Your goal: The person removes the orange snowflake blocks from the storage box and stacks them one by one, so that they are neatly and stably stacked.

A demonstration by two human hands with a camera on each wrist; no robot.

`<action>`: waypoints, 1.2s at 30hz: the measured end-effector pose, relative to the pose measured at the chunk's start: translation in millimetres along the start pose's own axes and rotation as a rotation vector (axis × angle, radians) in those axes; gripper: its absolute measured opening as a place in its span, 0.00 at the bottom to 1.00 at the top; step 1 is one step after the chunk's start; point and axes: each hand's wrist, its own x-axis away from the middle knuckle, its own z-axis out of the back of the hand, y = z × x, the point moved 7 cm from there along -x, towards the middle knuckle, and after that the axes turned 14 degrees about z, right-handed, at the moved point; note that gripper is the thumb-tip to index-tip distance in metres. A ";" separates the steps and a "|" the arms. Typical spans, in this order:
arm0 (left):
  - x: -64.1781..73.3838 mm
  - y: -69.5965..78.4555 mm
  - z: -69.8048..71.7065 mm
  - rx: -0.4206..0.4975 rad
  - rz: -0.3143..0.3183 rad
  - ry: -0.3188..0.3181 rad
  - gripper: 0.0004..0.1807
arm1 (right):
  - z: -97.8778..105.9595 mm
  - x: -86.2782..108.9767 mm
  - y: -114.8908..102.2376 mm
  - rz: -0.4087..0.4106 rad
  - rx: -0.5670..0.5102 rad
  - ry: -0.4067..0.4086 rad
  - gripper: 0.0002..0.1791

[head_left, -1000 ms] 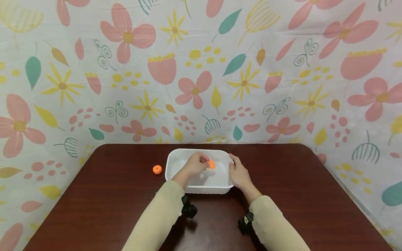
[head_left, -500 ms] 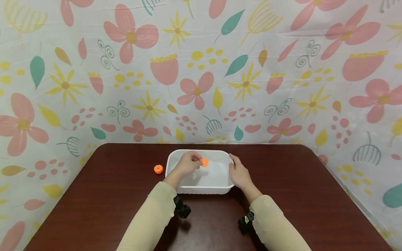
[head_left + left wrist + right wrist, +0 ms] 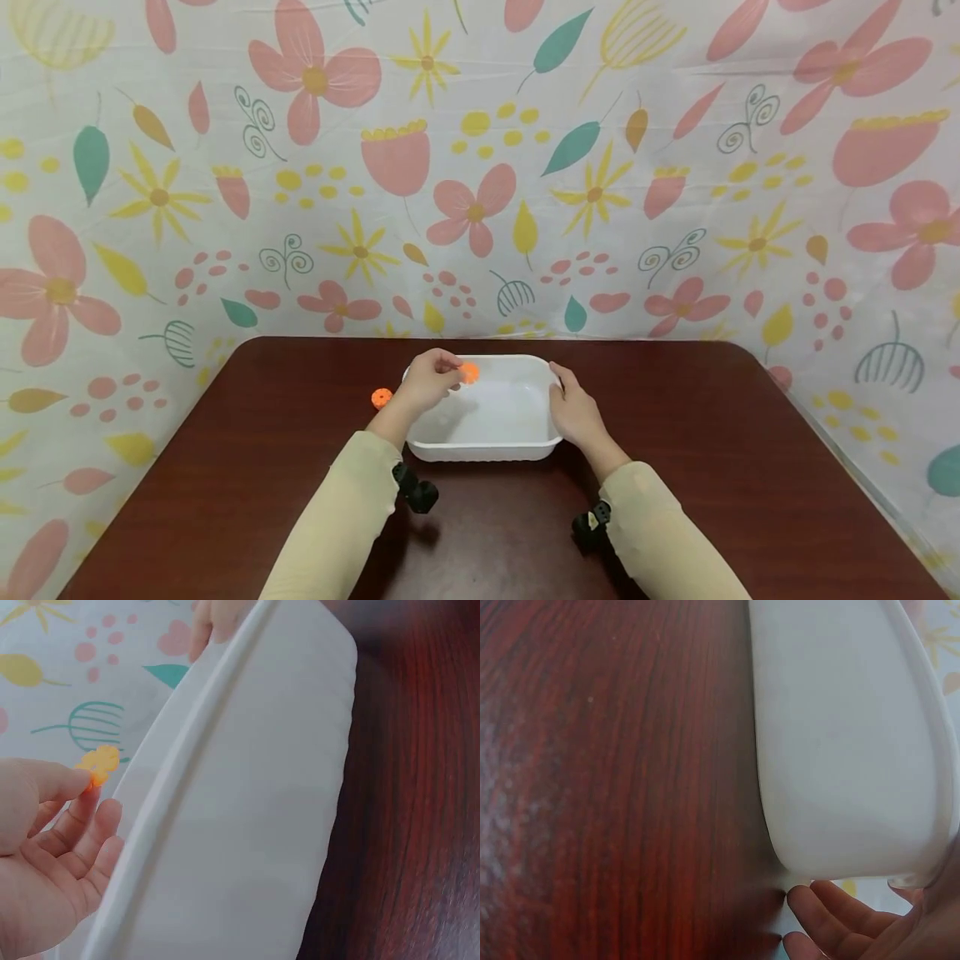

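In the head view my left hand (image 3: 429, 381) is over the left part of a white rectangular basin (image 3: 485, 451). Between thumb and index finger it pinches a small orange scalloped disc (image 3: 469, 372), held above the basin floor. The left wrist view shows this disc (image 3: 99, 763) beyond the basin's rim, looking flower-shaped. My right hand (image 3: 579, 417) grips the basin's right end at the rim; in the right wrist view its fingers (image 3: 832, 919) curve around outside the wall. Another orange disc (image 3: 381, 398), thicker and with a dark centre hole, lies on the table left of the basin, partly near my left wrist.
The dark reddish-brown table (image 3: 750, 467) has rounded far corners. Behind it hangs a white flower-printed cloth (image 3: 487, 275). A small black device is strapped to each wrist.
My left hand, still pinching the orange disc, has moved left and slightly away from me, towards the basin's left side. The right hand stays on the basin's right end.
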 end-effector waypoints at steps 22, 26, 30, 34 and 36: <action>9.8 -20.3 51.4 0.214 0.064 0.074 0.10 | -2.7 2.6 -0.7 0.006 -0.016 -0.006 0.27; 11.3 -23.6 63.9 0.244 0.082 0.093 0.10 | -1.0 1.5 -1.6 0.007 -0.012 -0.005 0.27; 14.1 -26.0 73.4 0.268 0.097 0.103 0.11 | 0.8 0.8 -2.6 0.006 -0.008 -0.006 0.27; 16.2 -31.3 82.1 0.289 0.105 0.114 0.13 | 1.1 0.9 -3.2 0.001 -0.010 -0.012 0.27; 16.9 -35.4 86.5 0.292 0.109 0.126 0.13 | 0.7 0.9 -3.2 -0.002 -0.012 -0.016 0.27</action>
